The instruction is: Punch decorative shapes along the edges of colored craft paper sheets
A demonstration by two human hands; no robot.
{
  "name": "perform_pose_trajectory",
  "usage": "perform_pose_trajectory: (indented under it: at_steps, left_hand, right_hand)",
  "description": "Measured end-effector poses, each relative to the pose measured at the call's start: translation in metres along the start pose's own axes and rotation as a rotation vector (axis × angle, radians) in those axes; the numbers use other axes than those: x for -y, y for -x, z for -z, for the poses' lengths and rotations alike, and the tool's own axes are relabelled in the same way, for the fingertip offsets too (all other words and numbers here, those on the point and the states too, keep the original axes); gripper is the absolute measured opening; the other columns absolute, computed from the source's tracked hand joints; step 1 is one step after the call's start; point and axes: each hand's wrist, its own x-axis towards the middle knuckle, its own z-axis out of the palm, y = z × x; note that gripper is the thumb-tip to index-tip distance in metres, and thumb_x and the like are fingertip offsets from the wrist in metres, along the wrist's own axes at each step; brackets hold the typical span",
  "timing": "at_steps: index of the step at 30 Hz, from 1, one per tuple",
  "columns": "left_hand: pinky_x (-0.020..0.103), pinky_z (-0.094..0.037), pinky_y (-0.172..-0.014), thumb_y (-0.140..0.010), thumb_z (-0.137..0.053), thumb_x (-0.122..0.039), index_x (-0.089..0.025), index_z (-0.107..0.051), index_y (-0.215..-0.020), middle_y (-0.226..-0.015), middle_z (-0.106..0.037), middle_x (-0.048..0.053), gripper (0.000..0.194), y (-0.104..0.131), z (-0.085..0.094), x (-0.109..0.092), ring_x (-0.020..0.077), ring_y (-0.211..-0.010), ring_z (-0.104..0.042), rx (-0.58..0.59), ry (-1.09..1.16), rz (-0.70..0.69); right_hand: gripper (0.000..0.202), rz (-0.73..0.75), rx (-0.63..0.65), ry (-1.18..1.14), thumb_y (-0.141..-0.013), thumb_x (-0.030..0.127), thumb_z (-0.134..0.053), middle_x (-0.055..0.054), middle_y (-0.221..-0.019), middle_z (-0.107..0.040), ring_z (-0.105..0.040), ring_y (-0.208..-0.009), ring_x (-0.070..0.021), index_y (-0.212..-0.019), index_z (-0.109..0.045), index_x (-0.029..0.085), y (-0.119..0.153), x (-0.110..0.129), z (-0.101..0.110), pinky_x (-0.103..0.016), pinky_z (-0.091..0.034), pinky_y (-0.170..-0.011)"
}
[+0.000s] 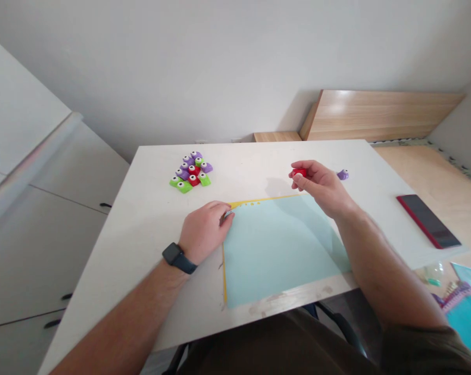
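My right hand (324, 190) is raised over the far edge of the mat, its thumb and fingers closed on a small red one-eyed toy (299, 172). My left hand (206, 229), with a dark watch on its wrist, rests at the far left corner of a pale blue mat (282, 250). Its fingers are loosely bent, with a small gap beside the thumb; nothing shows in it. Beyond that hand lies a cluster of purple, green and red one-eyed toys (194, 180). One purple toy (343, 174) sits alone, right of my right hand.
The mat has a yellow edge and lies near the front of a white table (141, 208). A red-edged phone (429, 221) is at the table's right side. White cabinets (56, 208) stand to the left, and a wooden headboard (384, 114) stands behind on the right.
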Motion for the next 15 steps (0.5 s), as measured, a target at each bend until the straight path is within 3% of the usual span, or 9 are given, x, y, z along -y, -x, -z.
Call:
perform_pose_trajectory:
  at_steps: [5,11,15]
  left_hand:
    - [0.037,-0.052,-0.086,-0.097,-0.054,-0.033,-0.022,-0.07,-0.1,-0.109,-0.075,0.007,0.02,-0.003,0.0,0.007,0.0251,-0.099,-0.069,-0.02,0.045,0.014]
    - [0.034,-0.051,-0.081,-0.097,-0.055,-0.037,-0.021,-0.07,-0.1,-0.1,-0.074,0.007,0.022,-0.006,0.001,0.011,0.0219,-0.088,-0.067,-0.026,0.168,0.052]
    - [0.03,-0.05,-0.074,-0.097,-0.057,-0.04,-0.02,-0.071,-0.1,-0.094,-0.072,0.006,0.025,-0.006,0.002,0.011,0.0194,-0.081,-0.065,-0.028,0.258,0.091]
  right_hand:
    - [0.04,-0.064,0.031,-0.013,-0.078,0.036,-0.083,-0.004,-0.099,-0.069,-0.064,-0.088,-0.0177,-0.11,-0.063,0.023,-0.004,-0.005,-0.003,-0.037,-0.054,-0.084]
    - [0.04,-0.06,0.297,0.171,-0.085,0.034,-0.075,-0.004,-0.1,-0.071,-0.063,-0.086,-0.0189,-0.123,-0.066,0.026,-0.012,-0.02,-0.017,-0.039,-0.053,-0.081]
    - [0.044,-0.009,0.286,0.363,-0.087,0.032,-0.071,-0.004,-0.104,-0.073,-0.061,-0.082,-0.0186,-0.13,-0.064,0.027,-0.014,-0.034,-0.025,-0.039,-0.051,-0.079]
